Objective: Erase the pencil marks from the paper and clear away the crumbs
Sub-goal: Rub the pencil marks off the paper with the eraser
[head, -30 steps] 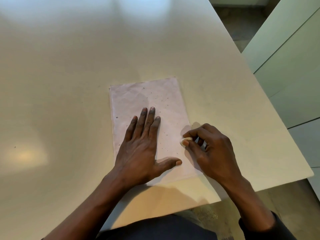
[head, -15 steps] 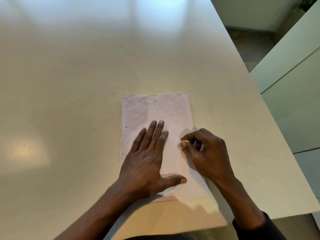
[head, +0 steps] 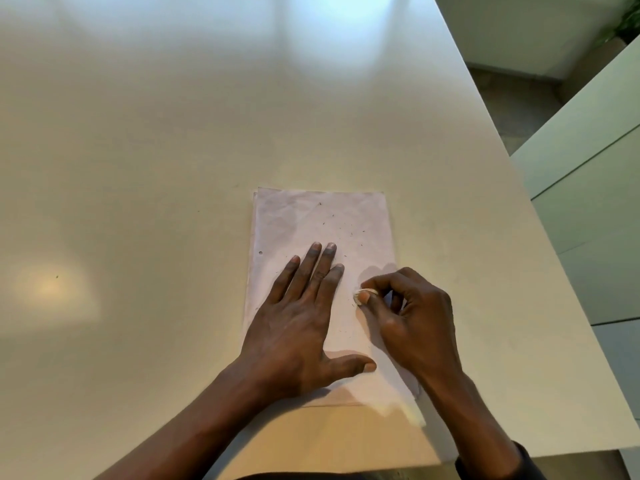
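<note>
Pins the paper (head: 322, 216) flat on the white table (head: 173, 150) under the left hand (head: 298, 327), fingers straight, thumb splayed. Pinches a small pale eraser (head: 364, 292) between thumb and forefinger of the right hand (head: 412, 323), touching the sheet just beside the left forefinger. Shows dark crumbs (head: 346, 226) scattered beyond the left fingertips.

The left hand (head: 301, 327) lies flat with the palm down, its four fingers straight and close together, the thumb spread out to the right. The right hand (head: 414, 320) is curled, and its thumb and index finger pinch a small pale eraser (head: 364, 292).
</note>
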